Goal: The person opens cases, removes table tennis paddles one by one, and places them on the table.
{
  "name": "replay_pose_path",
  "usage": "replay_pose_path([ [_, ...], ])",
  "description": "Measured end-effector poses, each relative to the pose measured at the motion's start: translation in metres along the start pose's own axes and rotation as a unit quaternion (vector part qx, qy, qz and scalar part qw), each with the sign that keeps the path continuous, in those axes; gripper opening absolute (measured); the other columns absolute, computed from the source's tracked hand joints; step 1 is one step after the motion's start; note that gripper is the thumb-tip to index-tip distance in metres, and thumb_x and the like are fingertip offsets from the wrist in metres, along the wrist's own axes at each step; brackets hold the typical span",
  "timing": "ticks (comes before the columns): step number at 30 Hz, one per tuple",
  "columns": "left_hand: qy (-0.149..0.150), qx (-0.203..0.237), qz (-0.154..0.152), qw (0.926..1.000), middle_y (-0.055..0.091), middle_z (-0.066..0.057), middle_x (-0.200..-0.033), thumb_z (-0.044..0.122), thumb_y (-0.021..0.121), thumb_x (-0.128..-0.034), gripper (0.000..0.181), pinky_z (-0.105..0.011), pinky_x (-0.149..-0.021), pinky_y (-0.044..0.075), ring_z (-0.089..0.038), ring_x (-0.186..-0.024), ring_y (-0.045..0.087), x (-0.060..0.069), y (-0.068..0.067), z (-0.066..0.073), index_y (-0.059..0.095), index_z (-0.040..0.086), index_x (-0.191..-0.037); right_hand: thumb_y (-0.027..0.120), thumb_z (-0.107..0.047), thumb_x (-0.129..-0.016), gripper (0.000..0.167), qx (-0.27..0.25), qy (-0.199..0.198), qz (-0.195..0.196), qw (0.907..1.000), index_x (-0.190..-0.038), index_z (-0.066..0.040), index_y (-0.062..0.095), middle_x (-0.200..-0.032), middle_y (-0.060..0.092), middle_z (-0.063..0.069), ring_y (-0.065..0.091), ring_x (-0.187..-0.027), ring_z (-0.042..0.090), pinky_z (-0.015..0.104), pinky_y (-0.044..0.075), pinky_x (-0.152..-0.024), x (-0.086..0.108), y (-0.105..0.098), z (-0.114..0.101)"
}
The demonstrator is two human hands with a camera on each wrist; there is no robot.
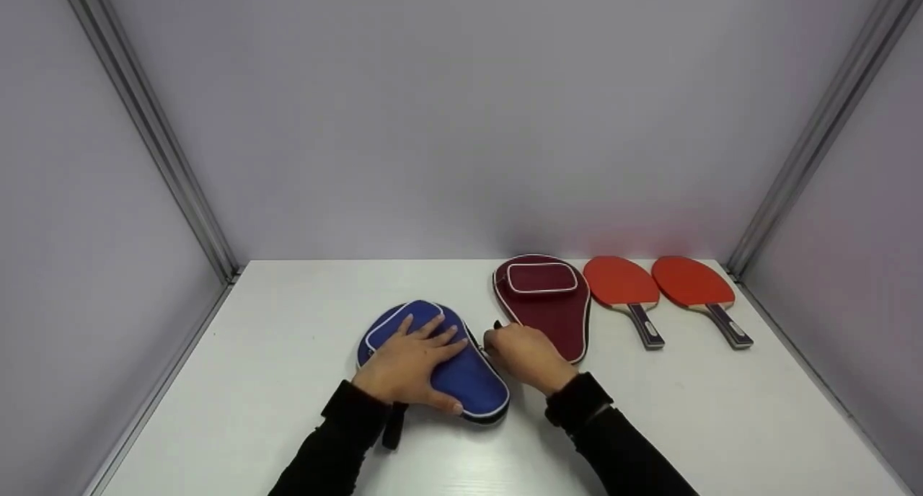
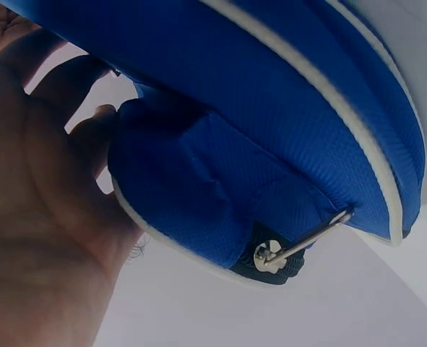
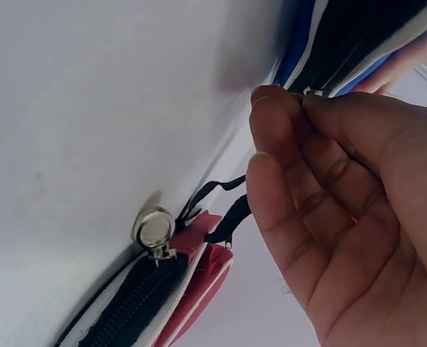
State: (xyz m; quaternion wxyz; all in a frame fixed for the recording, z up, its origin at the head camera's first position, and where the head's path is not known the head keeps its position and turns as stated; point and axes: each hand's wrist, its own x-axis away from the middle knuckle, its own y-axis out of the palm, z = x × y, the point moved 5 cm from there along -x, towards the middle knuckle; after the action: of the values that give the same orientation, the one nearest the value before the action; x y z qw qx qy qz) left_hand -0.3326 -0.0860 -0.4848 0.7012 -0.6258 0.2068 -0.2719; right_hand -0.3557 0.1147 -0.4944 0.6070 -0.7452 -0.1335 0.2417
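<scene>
A blue table-tennis bat case (image 1: 472,381) with white piping lies on the white table. My left hand (image 1: 411,366) rests on top of it, fingers spread. In the left wrist view, the case's small pocket (image 2: 191,188) shows a metal zip pull (image 2: 307,242). At the case's right edge, my right hand (image 1: 530,352) pinches the zip pull between thumb and forefinger. In the right wrist view, the metal of that zip slider (image 3: 312,92) just shows at the fingertips; the rest is hidden. A dark red case (image 1: 555,316) lies just behind the right hand.
Two red table-tennis bats (image 1: 620,280) lie side by side right of the red case, handles towards me. A black strap (image 1: 394,427) sticks out below the left hand. Grey-white walls (image 1: 461,121) enclose the back and sides of the table (image 1: 288,366).
</scene>
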Motion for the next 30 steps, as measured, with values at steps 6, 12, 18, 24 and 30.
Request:
replay_pose_path([
  [6,-0.025,0.011,0.009,0.9996,0.046,-0.008,-0.189,0.081,0.087,-0.0895,0.111,-0.071,-0.151,0.016,-0.037,-0.185,0.026,0.002,0.000,-0.010,0.053,0.025,-0.179,0.083,-0.008,-0.105,0.009,-0.007,-0.005,-0.009,0.9999,-0.095,-0.009,0.082,-0.088,0.084,0.012,0.084,-0.084,0.034,0.054,0.070,-0.073,0.000,0.002,-0.001],
  [12,-0.047,0.007,0.013,0.9988,0.046,-0.008,-0.189,0.083,0.086,-0.0900,0.111,-0.072,-0.150,0.016,-0.037,-0.185,0.026,0.002,0.000,-0.017,0.052,0.026,-0.179,0.083,-0.008,-0.105,0.005,-0.009,-0.007,-0.017,0.9998,-0.100,-0.009,0.085,-0.092,0.086,0.011,0.084,-0.087,0.031,0.052,0.071,-0.077,-0.001,0.004,-0.001],
  [18,-0.059,0.004,0.021,0.9980,0.047,-0.008,-0.188,0.084,0.086,-0.0891,0.112,-0.073,-0.150,0.018,-0.037,-0.184,0.028,0.002,-0.001,-0.020,0.053,0.025,-0.178,0.082,-0.007,-0.105,0.005,-0.009,-0.007,-0.017,0.9998,-0.101,-0.008,0.085,-0.092,0.086,0.011,0.084,-0.087,0.030,0.052,0.071,-0.077,0.000,0.004,-0.001],
  [24,-0.069,0.009,0.032,0.9970,0.050,-0.011,-0.186,0.082,0.085,-0.0893,0.110,-0.076,-0.148,0.022,-0.040,-0.183,0.031,0.004,-0.003,-0.023,0.056,0.023,-0.177,0.084,-0.007,-0.103,0.007,0.000,-0.024,-0.001,0.9997,-0.097,-0.009,0.084,-0.087,0.084,0.011,0.083,-0.083,0.030,0.052,0.070,-0.073,0.002,0.000,-0.002],
  [30,-0.091,0.014,0.036,0.9951,0.049,-0.013,-0.187,0.082,0.084,-0.0907,0.109,-0.078,-0.147,0.023,-0.042,-0.182,0.031,0.006,-0.004,-0.029,0.056,0.021,-0.177,0.086,-0.007,-0.102,0.007,0.007,-0.034,0.003,0.9994,-0.096,-0.011,0.084,-0.086,0.084,0.009,0.082,-0.081,0.030,0.050,0.069,-0.071,0.003,-0.001,-0.002],
])
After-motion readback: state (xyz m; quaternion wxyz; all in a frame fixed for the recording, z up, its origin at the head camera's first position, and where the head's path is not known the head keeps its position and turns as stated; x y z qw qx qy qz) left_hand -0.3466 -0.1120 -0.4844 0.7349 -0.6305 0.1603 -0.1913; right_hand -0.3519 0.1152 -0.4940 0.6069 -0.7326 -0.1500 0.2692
